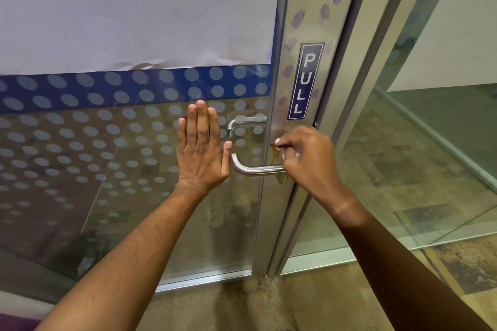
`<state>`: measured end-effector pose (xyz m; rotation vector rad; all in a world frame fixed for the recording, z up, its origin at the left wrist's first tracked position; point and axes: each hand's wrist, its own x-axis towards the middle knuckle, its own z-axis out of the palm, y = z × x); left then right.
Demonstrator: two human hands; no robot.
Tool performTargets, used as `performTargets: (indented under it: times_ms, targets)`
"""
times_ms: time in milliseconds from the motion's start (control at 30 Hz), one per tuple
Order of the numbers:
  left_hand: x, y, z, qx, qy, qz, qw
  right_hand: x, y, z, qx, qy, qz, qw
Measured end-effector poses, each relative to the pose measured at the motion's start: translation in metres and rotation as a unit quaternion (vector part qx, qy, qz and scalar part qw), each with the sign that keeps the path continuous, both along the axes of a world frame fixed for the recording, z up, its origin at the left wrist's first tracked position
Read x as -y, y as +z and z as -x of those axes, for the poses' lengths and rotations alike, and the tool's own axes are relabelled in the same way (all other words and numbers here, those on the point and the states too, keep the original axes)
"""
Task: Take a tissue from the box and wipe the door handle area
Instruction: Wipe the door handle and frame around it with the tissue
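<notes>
A steel lever door handle (pixel 252 169) sticks out from the metal door frame (pixel 301 35), below a blue PULL sign (pixel 305 80). My right hand (pixel 306 156) is closed around a small white tissue (pixel 279 140) and presses it against the frame just above the handle, next to a brownish smear (pixel 274 148). My left hand (pixel 201 145) lies flat on the dotted glass panel (pixel 107 142), fingers together and pointing up, its thumb close to the handle's bend. No tissue box is in view.
A second handle (pixel 243 121) shows through the glass on the far side. White paper (pixel 134 8) covers the upper glass. To the right stands a fixed glass pane (pixel 403 169). Mottled floor (pixel 242 309) lies below.
</notes>
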<state>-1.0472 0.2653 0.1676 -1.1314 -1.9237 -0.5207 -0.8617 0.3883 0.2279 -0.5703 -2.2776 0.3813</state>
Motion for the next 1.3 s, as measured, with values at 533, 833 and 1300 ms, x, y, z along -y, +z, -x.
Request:
performTargets:
  times_ms: [533,833,1300]
  targets:
    - [-0.001,0.000,0.001,-0.008,0.002,-0.007,1.000,-0.005,0.002,-0.008,-0.067,-0.082,-0.057,0.993]
    - [-0.001,0.000,0.001,0.000,0.001,-0.007,1.000,0.002,-0.012,0.000,-0.042,-0.039,-0.068,0.996]
    - [-0.003,-0.003,0.005,-0.007,0.000,-0.021,1.000,0.002,-0.035,-0.018,-0.203,-0.095,-0.001,0.975]
